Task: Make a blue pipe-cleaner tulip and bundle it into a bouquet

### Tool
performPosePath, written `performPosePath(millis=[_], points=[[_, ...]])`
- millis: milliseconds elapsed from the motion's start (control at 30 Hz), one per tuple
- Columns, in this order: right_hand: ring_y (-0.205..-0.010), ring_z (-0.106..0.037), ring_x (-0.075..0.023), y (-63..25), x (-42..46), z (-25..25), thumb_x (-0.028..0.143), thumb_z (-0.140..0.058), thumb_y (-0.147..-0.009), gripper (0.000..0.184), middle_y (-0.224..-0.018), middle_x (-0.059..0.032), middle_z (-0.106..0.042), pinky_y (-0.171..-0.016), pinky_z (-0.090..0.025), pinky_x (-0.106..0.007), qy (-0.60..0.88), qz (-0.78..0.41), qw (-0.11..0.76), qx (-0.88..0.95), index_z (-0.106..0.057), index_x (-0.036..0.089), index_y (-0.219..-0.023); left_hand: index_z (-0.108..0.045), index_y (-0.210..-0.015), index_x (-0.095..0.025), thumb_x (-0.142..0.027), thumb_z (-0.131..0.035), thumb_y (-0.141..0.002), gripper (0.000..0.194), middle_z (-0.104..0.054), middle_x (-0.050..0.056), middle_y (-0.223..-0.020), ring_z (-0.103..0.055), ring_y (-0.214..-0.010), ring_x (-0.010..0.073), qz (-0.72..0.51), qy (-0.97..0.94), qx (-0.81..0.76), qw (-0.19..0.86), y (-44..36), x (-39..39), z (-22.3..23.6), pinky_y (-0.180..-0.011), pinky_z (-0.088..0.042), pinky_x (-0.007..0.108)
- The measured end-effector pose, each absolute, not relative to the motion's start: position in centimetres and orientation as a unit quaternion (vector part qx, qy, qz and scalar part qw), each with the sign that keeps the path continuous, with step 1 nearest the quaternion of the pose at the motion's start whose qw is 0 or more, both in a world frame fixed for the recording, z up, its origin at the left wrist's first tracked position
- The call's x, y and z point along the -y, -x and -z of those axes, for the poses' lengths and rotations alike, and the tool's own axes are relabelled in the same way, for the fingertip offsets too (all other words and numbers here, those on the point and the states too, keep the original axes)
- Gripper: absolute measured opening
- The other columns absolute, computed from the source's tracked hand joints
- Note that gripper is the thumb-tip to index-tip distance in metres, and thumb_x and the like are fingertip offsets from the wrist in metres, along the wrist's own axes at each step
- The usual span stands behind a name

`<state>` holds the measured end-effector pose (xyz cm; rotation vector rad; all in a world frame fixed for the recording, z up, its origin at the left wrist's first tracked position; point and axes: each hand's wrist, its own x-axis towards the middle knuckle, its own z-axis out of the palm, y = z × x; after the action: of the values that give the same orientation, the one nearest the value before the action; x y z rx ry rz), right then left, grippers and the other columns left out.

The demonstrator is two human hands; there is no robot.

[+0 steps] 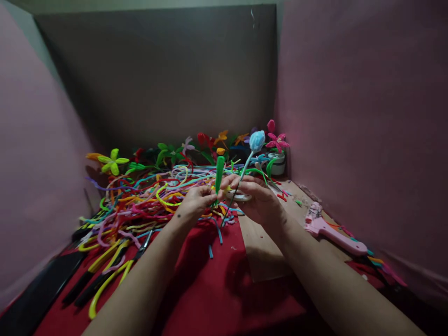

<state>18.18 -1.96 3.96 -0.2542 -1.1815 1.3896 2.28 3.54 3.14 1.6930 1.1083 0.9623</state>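
Note:
My left hand (196, 200) is closed around a green pipe cleaner piece (219, 173) that stands upright. My right hand (257, 198) pinches a thin wire stem topped with a light blue fuzzy bud (256, 139), and a white tape roll (241, 196) sits against its fingers. The two hands meet in the middle, above a red cloth (217, 284). A big tangle of coloured pipe cleaners (147, 196) lies just left of them.
Finished pipe-cleaner flowers (217, 140) line the back wall, some in a white pot (278, 164). A pink glue gun (331, 231) lies on a wooden board (261, 242) at the right. Pliers with yellow handles (105, 268) and scissors (145, 242) lie at front left. Pink walls close both sides.

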Motion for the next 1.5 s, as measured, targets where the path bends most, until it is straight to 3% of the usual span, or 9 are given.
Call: performPosePath(millis=[100,233,567,700,867,1000,1100,1267,1500], points=[[-0.062,-0.053,-0.0122,-17.9,1.5,-3.4,0.027,-0.060,-0.067,0.015,-0.079,-0.0050,-0.064,-0.052,-0.033,-0.023,0.182,-0.594,0.602,0.502,-0.068,0.016,-0.074,-0.060,-0.075,-0.013,-0.028,-0.070,-0.062,0.022,-0.053,-0.003,-0.051,-0.043,-0.039,0.0047,-0.413,-0.578,-0.417,0.568,-0.2,-3.4,-3.5,-0.040,-0.029,0.016],[-0.061,-0.052,-0.0111,-16.8,0.7,-2.0,0.029,-0.066,-0.064,0.016,-0.068,-0.0025,-0.061,-0.051,-0.031,-0.022,0.297,-0.567,0.612,0.465,-0.069,0.015,-0.072,-0.059,-0.083,-0.015,-0.021,-0.072,-0.059,0.027,-0.056,-0.002,-0.059,-0.050,-0.045,0.0046,-0.444,-0.491,-0.382,0.645,0.7,-2.1,-3.3,-0.041,-0.031,0.013],[-0.054,-0.047,-0.0083,-15.3,1.2,-1.2,0.030,-0.068,-0.062,0.016,-0.058,0.0016,-0.056,-0.049,-0.028,-0.022,0.335,-0.548,0.601,0.476,-0.065,0.015,-0.063,-0.056,-0.072,-0.014,-0.023,-0.072,-0.061,0.021,-0.054,-0.005,-0.055,-0.039,-0.041,0.0020,-0.429,-0.552,-0.348,0.625,0.2,-1.0,-2.8,-0.040,-0.024,0.015],[-0.052,-0.044,-0.0073,-15.3,1.0,-0.8,0.031,-0.070,-0.060,0.017,-0.058,0.0027,-0.055,-0.049,-0.028,-0.022,0.342,-0.551,0.608,0.458,-0.064,0.015,-0.062,-0.058,-0.072,-0.015,-0.028,-0.068,-0.066,0.019,-0.050,-0.006,-0.051,-0.031,-0.038,0.0022,-0.420,-0.611,-0.390,0.546,0.1,-0.9,-2.8,-0.039,-0.021,0.016],[-0.050,-0.043,-0.0070,-14.9,1.2,-0.9,0.030,-0.070,-0.057,0.018,-0.055,0.0018,-0.056,-0.049,-0.030,-0.022,0.344,-0.549,0.618,0.445,-0.065,0.013,-0.059,-0.060,-0.072,-0.016,-0.028,-0.062,-0.070,0.012,-0.061,0.000,-0.066,-0.054,-0.059,0.0116,-0.461,-0.691,-0.421,0.364,-0.7,-0.6,-2.1,-0.057,-0.040,0.022],[-0.051,-0.045,-0.0074,-14.4,1.8,-1.0,0.027,-0.068,-0.057,0.015,-0.056,0.0010,-0.058,-0.049,-0.032,-0.022,0.359,-0.555,0.627,0.412,-0.065,0.013,-0.059,-0.063,-0.081,-0.020,-0.029,-0.051,-0.078,0.015,-0.065,0.003,-0.076,-0.059,-0.069,0.0164,-0.427,-0.774,-0.453,0.117,-1.3,0.2,-1.2,-0.065,-0.039,0.025],[-0.054,-0.048,-0.0087,-14.1,1.8,-0.7,0.027,-0.067,-0.059,0.014,-0.060,0.0004,-0.060,-0.051,-0.034,-0.021,0.351,-0.558,0.635,0.402,-0.065,0.013,-0.061,-0.062,-0.085,-0.021,-0.025,-0.047,-0.080,0.016,-0.066,0.005,-0.081,-0.059,-0.071,0.0179,-0.381,-0.795,-0.470,0.038,-1.6,0.9,-0.9,-0.065,-0.038,0.026],[-0.052,-0.045,-0.0073,-14.1,1.5,-0.4,0.027,-0.066,-0.060,0.014,-0.058,0.0006,-0.059,-0.053,-0.034,-0.022,0.337,-0.556,0.640,0.409,-0.065,0.013,-0.062,-0.057,-0.078,-0.019,-0.026,-0.052,-0.077,0.009,-0.060,0.000,-0.069,-0.054,-0.062,0.0133,-0.417,-0.762,-0.451,0.206,-1.4,0.5,-1.6,-0.061,-0.039,0.023],[-0.051,-0.045,-0.0075,-14.1,1.9,-0.7,0.027,-0.064,-0.062,0.014,-0.057,0.0004,-0.058,-0.051,-0.031,-0.022,0.352,-0.549,0.617,0.440,-0.065,0.013,-0.062,-0.060,-0.073,-0.015,-0.030,-0.062,-0.069,0.016,-0.055,-0.002,-0.061,-0.043,-0.051,0.0073,-0.411,-0.678,-0.394,0.465,-0.1,-0.3,-3.5,-0.050,-0.034,0.019]])
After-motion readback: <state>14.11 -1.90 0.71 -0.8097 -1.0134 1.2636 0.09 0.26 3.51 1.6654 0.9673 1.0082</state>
